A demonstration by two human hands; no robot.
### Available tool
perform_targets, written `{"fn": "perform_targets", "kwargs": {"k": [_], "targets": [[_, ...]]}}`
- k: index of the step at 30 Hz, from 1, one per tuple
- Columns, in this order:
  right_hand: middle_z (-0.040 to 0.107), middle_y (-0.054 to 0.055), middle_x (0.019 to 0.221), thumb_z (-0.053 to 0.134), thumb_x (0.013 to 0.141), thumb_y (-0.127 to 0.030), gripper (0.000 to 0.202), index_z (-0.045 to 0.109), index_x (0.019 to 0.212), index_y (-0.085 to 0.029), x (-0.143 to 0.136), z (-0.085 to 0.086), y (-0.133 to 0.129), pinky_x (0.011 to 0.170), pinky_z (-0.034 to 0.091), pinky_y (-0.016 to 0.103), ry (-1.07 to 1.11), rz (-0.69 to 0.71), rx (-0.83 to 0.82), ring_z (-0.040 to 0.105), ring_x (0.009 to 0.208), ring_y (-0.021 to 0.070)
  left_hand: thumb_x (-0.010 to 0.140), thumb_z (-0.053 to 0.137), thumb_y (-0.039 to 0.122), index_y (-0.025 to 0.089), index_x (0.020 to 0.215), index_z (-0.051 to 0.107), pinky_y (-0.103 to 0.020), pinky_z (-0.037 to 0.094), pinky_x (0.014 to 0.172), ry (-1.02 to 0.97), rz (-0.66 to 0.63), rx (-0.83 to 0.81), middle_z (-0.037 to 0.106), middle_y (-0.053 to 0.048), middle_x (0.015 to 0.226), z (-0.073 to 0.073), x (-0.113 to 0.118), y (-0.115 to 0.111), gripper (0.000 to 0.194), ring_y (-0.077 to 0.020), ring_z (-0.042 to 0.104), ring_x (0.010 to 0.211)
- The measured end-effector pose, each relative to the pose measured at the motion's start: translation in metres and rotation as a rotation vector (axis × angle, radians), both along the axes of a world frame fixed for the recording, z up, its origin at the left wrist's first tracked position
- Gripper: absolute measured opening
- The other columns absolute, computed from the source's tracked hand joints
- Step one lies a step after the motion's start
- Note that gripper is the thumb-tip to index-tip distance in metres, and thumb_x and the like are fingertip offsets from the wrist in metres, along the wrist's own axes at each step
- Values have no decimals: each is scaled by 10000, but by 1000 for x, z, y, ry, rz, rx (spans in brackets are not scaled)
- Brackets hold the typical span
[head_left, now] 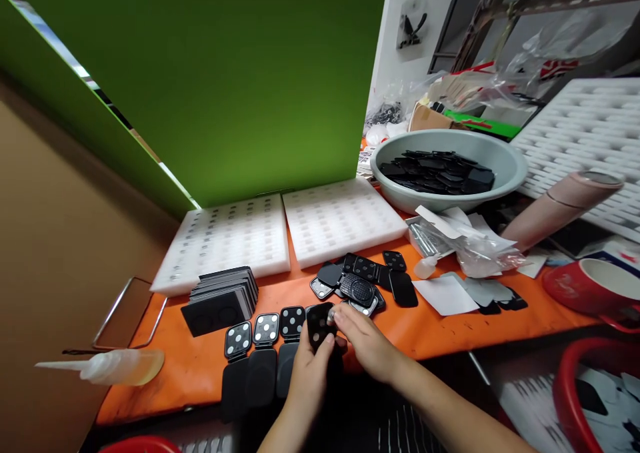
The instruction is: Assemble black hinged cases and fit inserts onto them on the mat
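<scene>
My left hand (311,371) grips a black square plate (320,325) with round spots, held just above the front edge of the orange table. At the plate's right edge, my right hand (364,338) is closed, with a small silvery piece (331,315) at its fingertips. What that piece is exactly, I cannot make out. Left of my hands, a row of hinged black plates (267,329) lies opened out, their upper halves dotted with pale discs. Beyond my hands is a loose pile of black plates (359,289), some dotted, one with a ribbed oval.
Two white foam blocks (345,221) stand behind. A stack of dark cards (220,299) and a squeeze bottle (123,366) are at left. To the right are a basin (510,169) of black plates, a pink flask (557,206), a red mug (575,289) and white paper (445,295).
</scene>
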State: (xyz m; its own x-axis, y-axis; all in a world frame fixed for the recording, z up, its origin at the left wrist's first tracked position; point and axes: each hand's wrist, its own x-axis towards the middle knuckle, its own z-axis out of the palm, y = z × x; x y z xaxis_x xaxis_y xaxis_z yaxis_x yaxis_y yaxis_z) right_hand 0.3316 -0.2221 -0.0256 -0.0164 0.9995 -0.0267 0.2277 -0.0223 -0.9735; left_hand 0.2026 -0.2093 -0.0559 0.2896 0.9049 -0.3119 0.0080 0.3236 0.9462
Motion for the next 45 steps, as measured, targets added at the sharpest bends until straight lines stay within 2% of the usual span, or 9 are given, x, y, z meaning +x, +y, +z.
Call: {"fn": "perform_targets", "kwargs": {"k": [6,12,20,25,28,31,37,41,45], "targets": [[625,41,837,385,930,-281,231,569,832,-184,-3,15,-4,716,403,284,-286,8,32,551,796,165,840,478,301,183,1241,532,-398,403,985,279,-144,289,591,-98,1245,14,-11,3,421,-255,539,1155],[644,69,864,363,920,-233,244,593,853,-186,-6,27,-8,743,386,310,-547,-24,-42,572,823,194,791,453,209,201,1254,541,-387,397,1008,443,-179,475,553,-76,1296,16,-10,-3,472,-246,521,1183],[555,-16,612,525,817,-259,204,542,634,-172,-7,21,-3,544,344,219,-159,-109,31,490,580,112,793,451,276,205,1043,636,-409,464,908,412,-175,428,686,-104,1048,16,-6,-5,320,-283,615,1036],[552,-7,623,508,844,-351,277,538,640,-166,-15,19,3,584,357,235,-85,-20,93,496,608,119,753,567,439,161,984,650,-398,499,835,151,-17,225,698,-119,1001,20,-7,6,371,-300,634,970],[571,19,707,398,889,-500,399,544,721,-169,-14,18,6,642,405,254,130,-5,23,523,683,140,680,656,477,120,964,655,-400,496,826,-1,121,55,710,-124,938,27,-9,17,456,-300,650,915],[567,31,780,373,891,-537,409,548,813,-176,-12,17,8,712,427,276,216,6,-53,524,756,154,713,642,463,110,959,670,-386,500,818,-64,152,51,716,-117,908,32,-12,22,431,-286,656,903],[528,18,724,398,881,-549,418,524,735,-179,-12,21,3,664,393,271,129,10,-86,466,706,141,866,510,334,184,1052,672,-342,527,816,255,21,552,705,-82,1019,40,-20,10,289,-226,665,900],[374,-52,580,494,785,-633,464,432,675,-187,-1,26,-3,479,251,224,412,74,-357,302,518,80,862,490,161,206,1169,605,-270,520,855,393,-109,956,671,-61,1118,39,-26,3,331,-179,647,986],[330,-85,525,613,725,-572,438,420,675,-183,10,30,-8,453,161,210,634,66,-543,225,466,49,808,448,52,181,1265,521,-254,519,863,505,-228,1175,642,-76,1174,35,-26,-2,480,-173,629,1032]]}}
